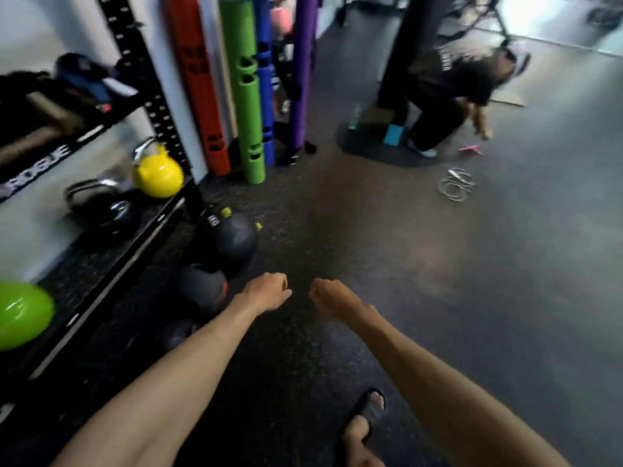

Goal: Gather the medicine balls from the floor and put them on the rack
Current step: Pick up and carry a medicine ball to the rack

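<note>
We stretch both bare forearms forward, our left hand (268,291) and right hand (332,299) curled into fists, near but apart.

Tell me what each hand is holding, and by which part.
Nothing. The left hand and right hand are curled and empty; the balls lie untouched on the floor by the rack.

Bare forearms (175,358); black open-toe sandal (362,407) on foot (358,433).

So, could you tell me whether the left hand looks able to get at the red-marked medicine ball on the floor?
Probably yes: the left hand, fingers curled, holds nothing and sits just right of the red-marked medicine ball, with nothing between them; the rack stands on the ball's far side.
</note>
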`<state>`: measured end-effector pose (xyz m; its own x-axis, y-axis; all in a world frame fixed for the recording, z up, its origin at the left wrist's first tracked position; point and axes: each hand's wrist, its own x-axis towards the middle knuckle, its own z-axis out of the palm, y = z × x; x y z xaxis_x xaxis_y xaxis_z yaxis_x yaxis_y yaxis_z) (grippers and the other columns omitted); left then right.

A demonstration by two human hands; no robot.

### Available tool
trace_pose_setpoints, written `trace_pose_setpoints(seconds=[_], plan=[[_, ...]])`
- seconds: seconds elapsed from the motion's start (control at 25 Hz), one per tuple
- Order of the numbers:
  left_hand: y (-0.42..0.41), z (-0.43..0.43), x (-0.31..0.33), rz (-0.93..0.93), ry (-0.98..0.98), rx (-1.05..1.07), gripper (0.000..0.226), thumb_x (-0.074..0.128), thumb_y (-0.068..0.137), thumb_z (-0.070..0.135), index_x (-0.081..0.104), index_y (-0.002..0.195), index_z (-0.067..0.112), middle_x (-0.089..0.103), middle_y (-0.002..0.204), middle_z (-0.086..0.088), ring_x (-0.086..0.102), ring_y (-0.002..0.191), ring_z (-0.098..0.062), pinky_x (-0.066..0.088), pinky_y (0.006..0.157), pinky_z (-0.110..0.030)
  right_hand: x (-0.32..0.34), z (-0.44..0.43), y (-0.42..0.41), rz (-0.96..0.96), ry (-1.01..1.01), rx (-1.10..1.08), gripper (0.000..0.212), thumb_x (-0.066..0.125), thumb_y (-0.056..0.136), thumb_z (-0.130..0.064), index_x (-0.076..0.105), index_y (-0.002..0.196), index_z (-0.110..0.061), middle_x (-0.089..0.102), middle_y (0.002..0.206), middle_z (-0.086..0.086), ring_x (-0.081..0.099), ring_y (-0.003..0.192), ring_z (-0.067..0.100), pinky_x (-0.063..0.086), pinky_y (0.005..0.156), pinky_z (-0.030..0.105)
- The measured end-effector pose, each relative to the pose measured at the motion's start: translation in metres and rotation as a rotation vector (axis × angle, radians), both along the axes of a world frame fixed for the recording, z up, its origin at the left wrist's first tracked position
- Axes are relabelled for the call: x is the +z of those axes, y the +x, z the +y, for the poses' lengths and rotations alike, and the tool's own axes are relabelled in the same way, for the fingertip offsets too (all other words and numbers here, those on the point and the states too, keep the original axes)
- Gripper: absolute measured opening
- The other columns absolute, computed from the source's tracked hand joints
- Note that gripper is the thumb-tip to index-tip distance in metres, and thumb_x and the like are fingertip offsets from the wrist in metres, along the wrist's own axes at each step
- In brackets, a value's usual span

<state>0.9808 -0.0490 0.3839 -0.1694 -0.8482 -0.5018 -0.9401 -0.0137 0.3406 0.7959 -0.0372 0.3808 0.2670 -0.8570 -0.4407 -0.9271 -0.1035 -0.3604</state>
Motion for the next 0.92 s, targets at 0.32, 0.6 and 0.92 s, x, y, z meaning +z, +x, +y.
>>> trace_pose_setpoints(seconds=[0.32, 0.6, 0.92], plan=[[-0.240, -0.011, -0.005, -0.093, 0.073, -0.531, 0.029, 0.052, 0.099, 0.040, 0.060, 0.115, 0.017, 0.063, 0.118, -0.005, 0.061, 0.108, -0.026, 0.050, 0.090, -0.039, 0.008, 0.081, -0.226, -0.032, 0.005, -0.523, 0.029, 0.043, 0.100, -0.032, 0.059, 0.113, -0.011, 0.066, 0.116, 0.017, 0.063, 0.103, 0.038, 0.050, 0.081, 0.042], [-0.460, -0.020, -0.020, -0.127, 0.111, -0.864, 0.028, 0.052, 0.099, 0.042, 0.060, 0.111, 0.018, 0.065, 0.114, -0.005, 0.063, 0.097, -0.025, 0.051, 0.083, -0.037, -0.009, 0.150, -0.416, -0.065, 0.138, -0.892, 0.035, 0.042, 0.102, -0.034, 0.057, 0.124, -0.010, 0.065, 0.121, 0.017, 0.063, 0.105, 0.036, 0.053, 0.088, 0.043], [-0.679, 0.002, -0.036, -0.147, 0.134, -1.314, 0.032, 0.049, 0.101, 0.038, 0.059, 0.118, 0.013, 0.066, 0.117, -0.008, 0.064, 0.103, -0.026, 0.051, 0.084, -0.038, -0.026, 0.222, -0.558, -0.130, 0.191, -1.297, 0.037, 0.043, 0.102, -0.034, 0.056, 0.129, -0.014, 0.066, 0.124, 0.013, 0.064, 0.109, 0.033, 0.052, 0.091, 0.041]])
